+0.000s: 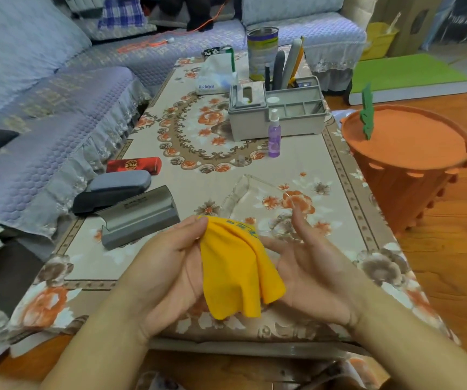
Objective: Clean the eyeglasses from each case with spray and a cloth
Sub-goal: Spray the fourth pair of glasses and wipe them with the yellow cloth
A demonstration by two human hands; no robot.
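Nearest, the left hand (167, 266) pinches the top edge of a yellow cloth (235, 266), which drapes down between both palms. The right hand (313, 271) sits just right of it, fingers loosely spread; whether it touches the cloth I cannot tell. Just beyond, clear glasses (257, 204) lie on the flowered table (339, 170). To the left an open grey case (139, 218) rests, with three closed cases behind. Farther off a purple spray (274, 135) stands before a grey organiser (280, 112).
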